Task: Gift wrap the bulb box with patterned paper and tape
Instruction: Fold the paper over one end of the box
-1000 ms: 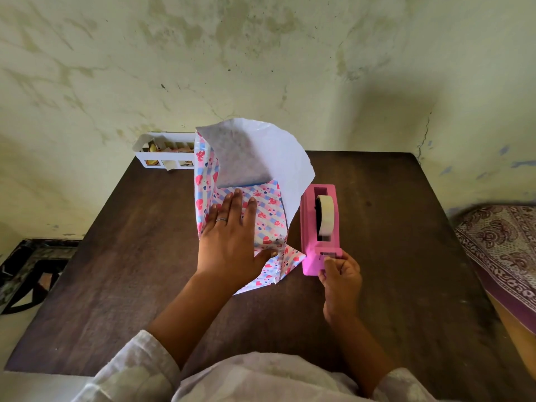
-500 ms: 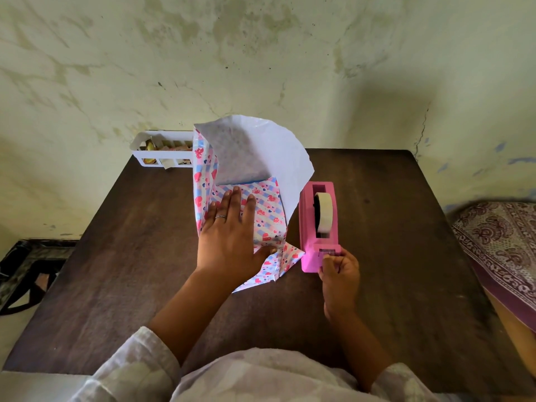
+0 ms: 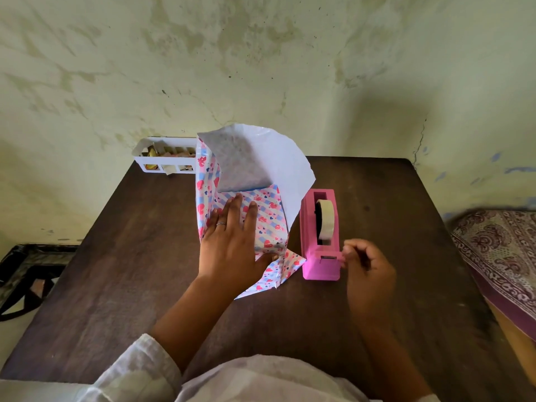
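The bulb box lies hidden under heart-patterned paper [image 3: 268, 216] at the middle of the dark wooden table [image 3: 121, 274]. A white flap of that paper [image 3: 278, 158] stands up behind it. My left hand [image 3: 232, 245] presses flat on the wrapped top, fingers straight. Right of the box stands a pink tape dispenser [image 3: 320, 236] with a pale roll of tape [image 3: 326, 220]. My right hand [image 3: 367, 271] sits just right of the dispenser's cutter, its fingers curled and pinching at the tape end, which is too thin to make out clearly.
A white plastic organiser [image 3: 162, 155] with small items stands at the table's back left, against the stained wall. A patterned cloth [image 3: 501, 253] covers something to the right of the table. A dark bag [image 3: 26, 274] lies on the floor at the left.
My right hand has shifted from the front of the dispenser to its right side, near the cutter. My left hand keeps pressing on the wrapped box.
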A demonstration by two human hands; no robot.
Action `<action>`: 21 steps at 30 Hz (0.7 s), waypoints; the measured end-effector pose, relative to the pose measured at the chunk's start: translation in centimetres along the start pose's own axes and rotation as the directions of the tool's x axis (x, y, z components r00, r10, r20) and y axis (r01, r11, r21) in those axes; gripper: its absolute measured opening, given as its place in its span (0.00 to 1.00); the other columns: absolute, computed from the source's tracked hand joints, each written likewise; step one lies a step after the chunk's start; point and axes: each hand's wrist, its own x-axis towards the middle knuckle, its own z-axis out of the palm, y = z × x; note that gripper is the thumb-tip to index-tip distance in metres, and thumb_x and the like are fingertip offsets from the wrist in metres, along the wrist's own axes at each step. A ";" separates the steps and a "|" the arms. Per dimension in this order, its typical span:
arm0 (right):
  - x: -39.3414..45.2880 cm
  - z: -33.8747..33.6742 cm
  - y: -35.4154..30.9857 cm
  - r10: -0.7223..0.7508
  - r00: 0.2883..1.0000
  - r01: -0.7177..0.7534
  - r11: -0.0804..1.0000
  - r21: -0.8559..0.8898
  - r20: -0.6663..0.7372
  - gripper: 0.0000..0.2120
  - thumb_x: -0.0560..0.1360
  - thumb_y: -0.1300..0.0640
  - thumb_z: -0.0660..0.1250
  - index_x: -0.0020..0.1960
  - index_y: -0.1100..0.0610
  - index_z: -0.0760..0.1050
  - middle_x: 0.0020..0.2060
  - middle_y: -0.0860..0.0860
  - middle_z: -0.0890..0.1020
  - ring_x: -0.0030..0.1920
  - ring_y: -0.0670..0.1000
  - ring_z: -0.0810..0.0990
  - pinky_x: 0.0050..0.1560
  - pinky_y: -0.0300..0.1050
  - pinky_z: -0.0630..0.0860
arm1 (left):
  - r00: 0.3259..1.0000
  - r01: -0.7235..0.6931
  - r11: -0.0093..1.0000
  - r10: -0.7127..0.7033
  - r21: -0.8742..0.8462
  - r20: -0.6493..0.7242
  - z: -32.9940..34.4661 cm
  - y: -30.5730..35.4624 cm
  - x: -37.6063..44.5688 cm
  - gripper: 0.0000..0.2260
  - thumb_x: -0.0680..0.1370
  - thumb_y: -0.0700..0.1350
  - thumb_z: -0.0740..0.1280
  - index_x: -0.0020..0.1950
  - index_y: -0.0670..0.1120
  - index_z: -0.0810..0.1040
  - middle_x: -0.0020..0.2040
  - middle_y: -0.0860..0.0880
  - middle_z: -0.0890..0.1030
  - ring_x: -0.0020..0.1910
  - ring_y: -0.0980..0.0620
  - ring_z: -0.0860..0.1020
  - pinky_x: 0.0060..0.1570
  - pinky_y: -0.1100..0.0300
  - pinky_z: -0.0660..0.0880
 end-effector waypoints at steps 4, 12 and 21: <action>0.3 -1.5 -5.2 -0.292 0.957 0.291 0.955 0.058 -0.005 0.08 0.75 0.59 0.65 0.52 0.50 0.76 0.47 0.49 0.81 0.47 0.48 0.80 0.48 0.48 0.80 | 1.000 -0.005 1.000 0.005 0.013 -0.016 -0.2 -0.1 -0.1 0.41 0.72 0.70 0.56 0.77 0.50 0.48 0.78 0.47 0.51 0.76 0.43 0.55 0.73 0.47 0.51; 3.3 -1.0 -17.4 -0.661 0.599 0.677 0.720 0.156 0.452 0.15 0.73 0.63 0.67 0.59 0.58 0.72 0.35 0.47 0.80 0.37 0.45 0.78 0.42 0.36 0.73 | 0.999 -0.050 0.998 0.050 -0.038 -0.001 -0.5 -0.6 0.0 0.44 0.73 0.71 0.54 0.77 0.45 0.41 0.78 0.47 0.45 0.77 0.47 0.45 0.72 0.50 0.37; 6.6 6.9 -23.5 -0.256 0.269 0.895 0.422 -0.142 0.929 0.08 0.72 0.65 0.65 0.46 0.53 0.76 0.31 0.40 0.72 0.33 0.42 0.72 0.36 0.40 0.67 | 0.994 -0.064 0.996 0.069 -0.058 0.083 -1.6 -0.9 -0.3 0.43 0.64 0.75 0.57 0.66 0.45 0.74 0.66 0.43 0.73 0.63 0.41 0.74 0.61 0.45 0.70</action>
